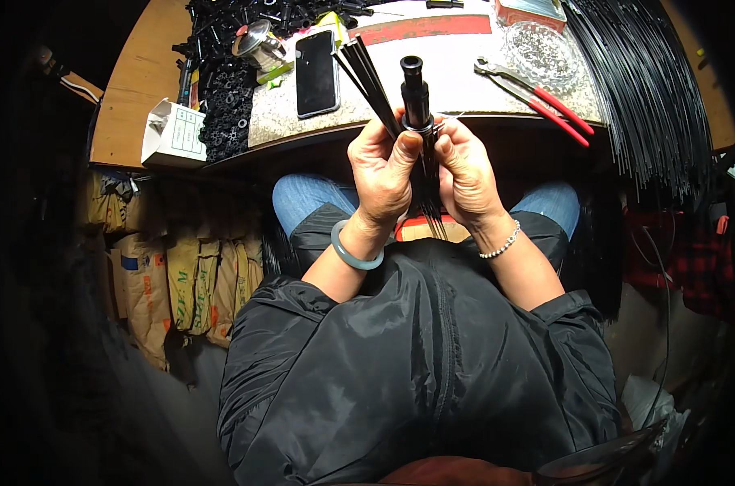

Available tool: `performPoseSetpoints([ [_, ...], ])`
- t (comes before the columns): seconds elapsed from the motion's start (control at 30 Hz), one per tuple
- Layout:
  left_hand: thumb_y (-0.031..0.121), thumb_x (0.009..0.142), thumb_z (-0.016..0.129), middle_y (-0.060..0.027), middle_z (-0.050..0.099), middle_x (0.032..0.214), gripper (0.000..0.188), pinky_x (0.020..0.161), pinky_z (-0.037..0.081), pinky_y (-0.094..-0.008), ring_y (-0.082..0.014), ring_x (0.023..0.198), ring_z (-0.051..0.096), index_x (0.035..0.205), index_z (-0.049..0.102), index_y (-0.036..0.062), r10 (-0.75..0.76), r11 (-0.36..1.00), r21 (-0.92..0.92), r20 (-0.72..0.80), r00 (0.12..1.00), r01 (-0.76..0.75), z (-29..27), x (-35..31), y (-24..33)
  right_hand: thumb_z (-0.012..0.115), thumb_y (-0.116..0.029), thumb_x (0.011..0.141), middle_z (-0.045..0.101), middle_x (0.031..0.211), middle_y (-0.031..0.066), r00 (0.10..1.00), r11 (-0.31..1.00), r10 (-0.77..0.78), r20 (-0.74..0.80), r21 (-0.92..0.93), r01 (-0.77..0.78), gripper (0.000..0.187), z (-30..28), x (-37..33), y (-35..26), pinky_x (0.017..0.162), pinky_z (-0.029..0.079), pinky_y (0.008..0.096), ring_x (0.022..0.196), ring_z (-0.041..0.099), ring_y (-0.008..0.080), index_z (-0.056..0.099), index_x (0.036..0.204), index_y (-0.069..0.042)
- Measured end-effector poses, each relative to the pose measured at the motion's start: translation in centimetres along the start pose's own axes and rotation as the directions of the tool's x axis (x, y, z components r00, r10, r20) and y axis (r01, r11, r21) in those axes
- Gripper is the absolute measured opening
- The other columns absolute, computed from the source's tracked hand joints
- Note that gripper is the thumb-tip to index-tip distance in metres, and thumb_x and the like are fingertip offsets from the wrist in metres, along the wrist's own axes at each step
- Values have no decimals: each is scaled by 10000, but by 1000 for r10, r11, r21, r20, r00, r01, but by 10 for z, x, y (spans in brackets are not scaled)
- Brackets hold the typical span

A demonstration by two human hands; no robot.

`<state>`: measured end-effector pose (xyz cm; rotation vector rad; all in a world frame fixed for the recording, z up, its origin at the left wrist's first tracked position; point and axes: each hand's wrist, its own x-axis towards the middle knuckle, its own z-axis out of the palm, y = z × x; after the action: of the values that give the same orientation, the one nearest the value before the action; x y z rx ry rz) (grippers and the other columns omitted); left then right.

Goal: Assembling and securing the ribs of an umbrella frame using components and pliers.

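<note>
A black stepped tube (414, 87) with a ringed collar stands nearly upright between my two hands, just in front of the table edge. My left hand (383, 174) is closed, its thumb pressed to the collar. From the same hand a bundle of thin black rods (367, 77) slants up to the left. More dark rods (429, 190) hang down between my palms. My right hand (467, 170) is closed too, with thumb and fingertips pinched at the collar's right side. A fine pale wire-like strand (458, 115) sticks out by its fingertips; what exactly the pinch holds is hidden.
On the table lie a black phone (317, 74), red-handled pliers (537, 101), a clear dish (541, 57) of small parts and a metal jar (260, 44). Small black parts (225, 105) pile up at left beside a white box (175, 134). Long black rods (651, 89) overhang the right edge.
</note>
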<state>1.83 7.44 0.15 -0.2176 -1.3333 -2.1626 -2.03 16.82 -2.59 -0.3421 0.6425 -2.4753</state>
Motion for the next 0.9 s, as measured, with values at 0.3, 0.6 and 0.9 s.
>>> performPoseSetpoints([
  [0.3,276,856,628,-105,613,1076,403,906,434,-327,-184,965,592,1127,564,-16,-56,998,43,80,995,52,-13,-1,-3,630,-89,857,610,988,27,986,987,150,66,46,-153,88,-3,9,-6,861,408,215,920,543,81,615,911,-20],
  [0.6,341,884,577,-105,632,1014,443,872,439,-300,-169,924,595,1107,565,-42,-154,988,-9,151,976,157,-19,8,-3,626,-224,864,581,1051,20,989,989,77,123,-136,-60,330,-4,11,-2,908,401,257,995,532,106,546,1111,-20],
  [0.9,330,889,571,-60,552,808,570,718,526,-396,-174,661,584,1253,401,-75,-178,971,-100,311,934,218,-7,33,26,665,-36,795,621,719,118,997,480,-2,71,-875,63,178,-16,-20,32,613,479,287,642,582,120,568,939,3],
])
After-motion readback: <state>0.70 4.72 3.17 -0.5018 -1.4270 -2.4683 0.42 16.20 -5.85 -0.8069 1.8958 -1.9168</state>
